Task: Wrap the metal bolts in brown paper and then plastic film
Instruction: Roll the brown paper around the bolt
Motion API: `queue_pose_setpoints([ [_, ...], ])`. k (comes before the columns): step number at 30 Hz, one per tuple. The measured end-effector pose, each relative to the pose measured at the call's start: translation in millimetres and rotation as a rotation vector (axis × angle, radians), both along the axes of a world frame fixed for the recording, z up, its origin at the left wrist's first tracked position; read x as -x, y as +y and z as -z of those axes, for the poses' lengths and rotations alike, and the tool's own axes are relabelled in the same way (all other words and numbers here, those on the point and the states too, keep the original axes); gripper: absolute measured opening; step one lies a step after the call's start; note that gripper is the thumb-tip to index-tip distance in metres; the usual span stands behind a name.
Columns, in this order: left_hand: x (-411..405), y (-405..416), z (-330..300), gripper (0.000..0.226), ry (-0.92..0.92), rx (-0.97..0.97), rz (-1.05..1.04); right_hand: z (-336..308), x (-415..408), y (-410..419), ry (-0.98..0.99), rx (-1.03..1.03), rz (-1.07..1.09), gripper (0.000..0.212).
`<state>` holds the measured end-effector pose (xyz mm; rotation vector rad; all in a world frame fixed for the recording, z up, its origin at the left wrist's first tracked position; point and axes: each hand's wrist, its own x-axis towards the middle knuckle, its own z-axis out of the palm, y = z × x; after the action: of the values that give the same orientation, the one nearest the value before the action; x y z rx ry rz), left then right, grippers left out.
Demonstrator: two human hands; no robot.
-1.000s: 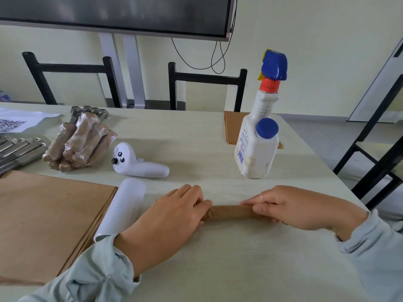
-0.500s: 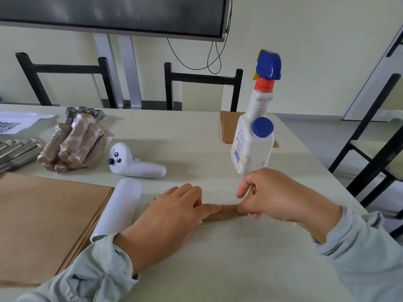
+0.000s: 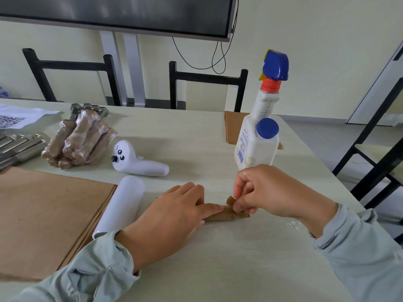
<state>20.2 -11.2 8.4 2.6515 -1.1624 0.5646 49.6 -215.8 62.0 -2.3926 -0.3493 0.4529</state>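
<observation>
Since the earlier frames: right hand point(image 3: 268, 192) has left its flat hold on the roll's right end and come up to pinch the paper there; left hand point(image 3: 174, 212) stays pressed on the roll.

Head view, itemised.

- Paper-wrapped bolt point(image 3: 226, 215): brown roll lying on the table point(image 3: 218, 269), near the front edge, between the two hands. Bolt itself not visible inside.
- Left hand: fingers nearly straight, laid flat over the roll's left part, index finger along its top; pins it, grips nothing.
- Right hand: fingers curled, thumb and fingertips pinching the loose paper end, which stands up crumpled. Appears to be a fold or twist to close that end.
- Plastic film roll point(image 3: 120, 205): white, lying just left of the left hand, touching the stack of brown paper sheets point(image 3: 43, 214). A clear sheet seems to lie under the right wrist; too faint to be sure.
- Finished bundles point(image 3: 80, 140): several bolts in paper and film, piled at back left.
- Bare bolts point(image 3: 19, 147): a row at the far left edge, unwrapped.
- White controller point(image 3: 137, 161); spray bottle point(image 3: 259, 131), standing.

Progress, as judged: several bolts complete; this one in the paper stage, ends not closed, film not yet applied; bare bolts remain.
</observation>
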Motion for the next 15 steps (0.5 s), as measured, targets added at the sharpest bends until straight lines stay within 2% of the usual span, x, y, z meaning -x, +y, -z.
queue_pose_setpoints([
  [3, 1, 0, -1, 0.051, 0.001, -0.005, -0.009, 4, 3, 3, -0.131, 0.04, -0.024, 0.024],
  [6, 1, 0, -2, 0.05, 0.02, -0.01, -0.014, 16, 12, 2, -0.252, -0.005, -0.002, 0.035],
  [10, 3, 1, -3, 0.048, 0.056, 0.004, -0.022, 31, 23, -3, -0.477, -0.022, -0.024, 0.03],
  [15, 3, 0, -3, 0.046, 0.062, 0.013, -0.019, 19, 21, -3, -0.477, 0.162, -0.238, 0.027],
])
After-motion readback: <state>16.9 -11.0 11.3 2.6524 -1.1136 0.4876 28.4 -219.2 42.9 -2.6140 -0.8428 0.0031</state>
